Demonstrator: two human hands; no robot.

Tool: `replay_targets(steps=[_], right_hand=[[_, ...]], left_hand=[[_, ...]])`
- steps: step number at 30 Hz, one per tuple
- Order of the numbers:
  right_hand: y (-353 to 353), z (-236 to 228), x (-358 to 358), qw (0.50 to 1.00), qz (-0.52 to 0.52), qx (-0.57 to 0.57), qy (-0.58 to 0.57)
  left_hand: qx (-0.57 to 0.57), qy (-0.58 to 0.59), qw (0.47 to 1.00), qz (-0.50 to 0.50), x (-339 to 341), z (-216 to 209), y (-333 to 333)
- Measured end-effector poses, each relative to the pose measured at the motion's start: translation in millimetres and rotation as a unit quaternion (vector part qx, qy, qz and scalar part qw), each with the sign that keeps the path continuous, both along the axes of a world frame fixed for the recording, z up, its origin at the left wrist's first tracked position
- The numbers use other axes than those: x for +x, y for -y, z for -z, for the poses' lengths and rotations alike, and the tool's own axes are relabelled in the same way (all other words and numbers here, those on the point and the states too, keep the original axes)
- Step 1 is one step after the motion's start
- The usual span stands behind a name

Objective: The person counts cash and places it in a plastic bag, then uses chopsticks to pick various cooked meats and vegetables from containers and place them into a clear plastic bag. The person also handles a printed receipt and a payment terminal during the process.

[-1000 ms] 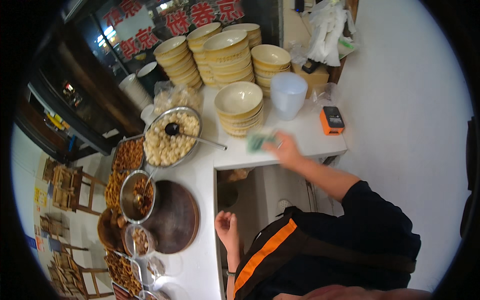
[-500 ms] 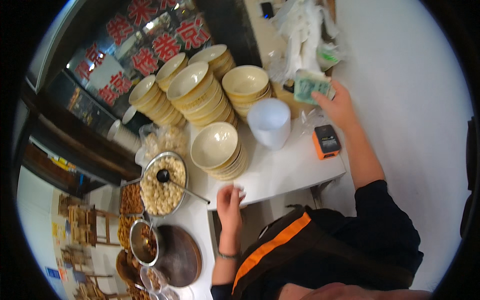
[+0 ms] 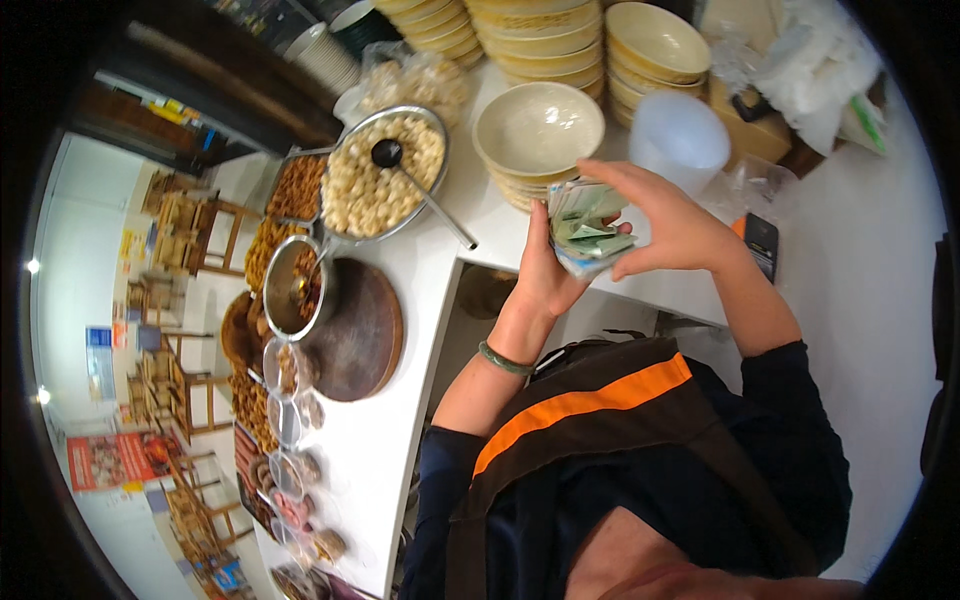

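Note:
A small stack of greenish banknotes [image 3: 583, 232], some folded or curled, is between my two hands in front of my apron. My left hand [image 3: 545, 278] grips the stack from its left side, thumb up along the edge. Curved around the notes from the right is my right hand [image 3: 678, 225], its fingers at their top edge and its thumb low near the bottom edge. Just beyond the notes stands a stack of cream bowls [image 3: 538, 125]. A translucent white plastic tub [image 3: 680, 140] stands behind my right hand.
A black and orange device [image 3: 760, 245] lies beside my right forearm. To the left are a steel bowl of pale round pieces [image 3: 400, 190] with a ladle [image 3: 440, 215], a round wooden board [image 3: 355, 335], a steel pot [image 3: 290, 270] and several clear cups. White plastic bags [image 3: 820, 70] lie far right.
My right hand has brought the banknotes from the far right in to my left hand, which has risen and now grips them. The view has swung left.

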State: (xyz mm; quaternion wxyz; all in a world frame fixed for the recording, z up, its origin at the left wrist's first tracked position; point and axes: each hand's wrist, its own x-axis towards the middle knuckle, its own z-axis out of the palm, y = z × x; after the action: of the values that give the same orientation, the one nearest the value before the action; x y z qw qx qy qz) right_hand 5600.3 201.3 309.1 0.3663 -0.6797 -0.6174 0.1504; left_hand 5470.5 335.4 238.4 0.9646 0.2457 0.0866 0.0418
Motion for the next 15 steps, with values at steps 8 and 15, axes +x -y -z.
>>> replay_targets(steps=[8, 15], right_hand=[[-64, 51, -30, 0.917, -0.080, 0.085, -0.381], [-108, 57, -91, 0.983, -0.027, 0.068, -0.170]], left_hand=[[-0.090, 0.027, 0.995, -0.032, -75, 19, -38], [-0.079, 0.036, 0.993, -0.078, -134, 38, -55]])
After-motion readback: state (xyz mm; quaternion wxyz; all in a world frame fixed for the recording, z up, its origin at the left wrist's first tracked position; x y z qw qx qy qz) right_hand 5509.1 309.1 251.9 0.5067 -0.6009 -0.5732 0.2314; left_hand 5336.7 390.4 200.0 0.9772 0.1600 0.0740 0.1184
